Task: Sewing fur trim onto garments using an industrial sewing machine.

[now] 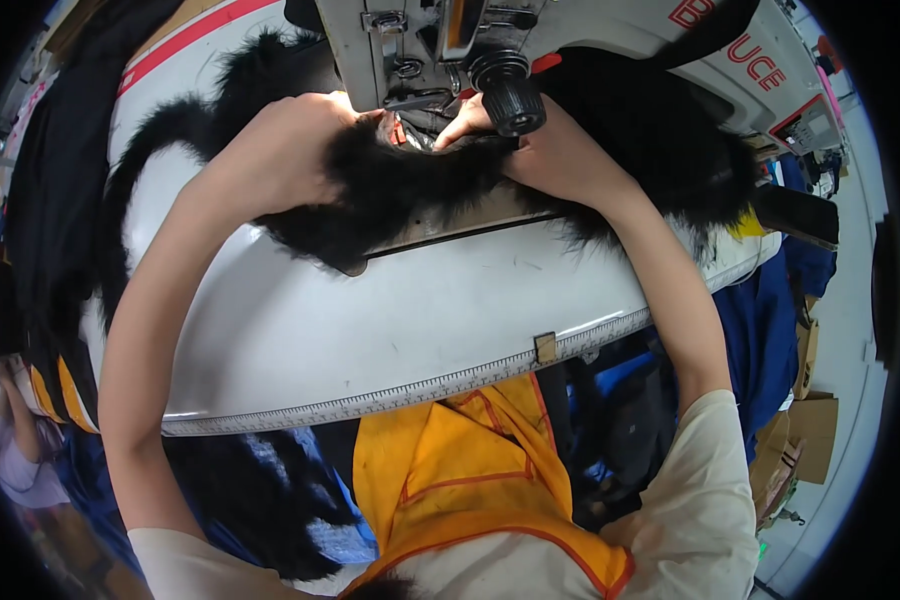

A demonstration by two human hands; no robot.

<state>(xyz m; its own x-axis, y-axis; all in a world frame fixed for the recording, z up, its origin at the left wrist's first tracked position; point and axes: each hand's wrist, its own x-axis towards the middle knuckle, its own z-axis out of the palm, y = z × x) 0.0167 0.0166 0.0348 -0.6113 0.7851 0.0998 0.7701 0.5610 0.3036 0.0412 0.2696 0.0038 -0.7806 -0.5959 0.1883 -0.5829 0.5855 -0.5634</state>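
A strip of black fur fabric (410, 180) runs across the bed of a sewing machine (355, 45), passing under its lit needle area. My left hand (295, 145) grips the fur just left of the presser foot, its fingertips partly hidden by the machine head and the pile. On the other side, my right hand (550, 150) is closed on the same fabric, with thumb and fingers reaching in close to the needle. Between the hands, the fur bows toward me. A black ridged knob (510, 100) on the machine head covers part of my right hand.
The white tabletop (290, 320) has a measuring tape (440, 383) along its front edge and a small tan block (545, 347) there. More black fur (660, 140) lies right of the machine. Dark cloth (60, 180) hangs at left. Cardboard boxes (815, 435) stand at right. Another person (30, 450) is at far left.
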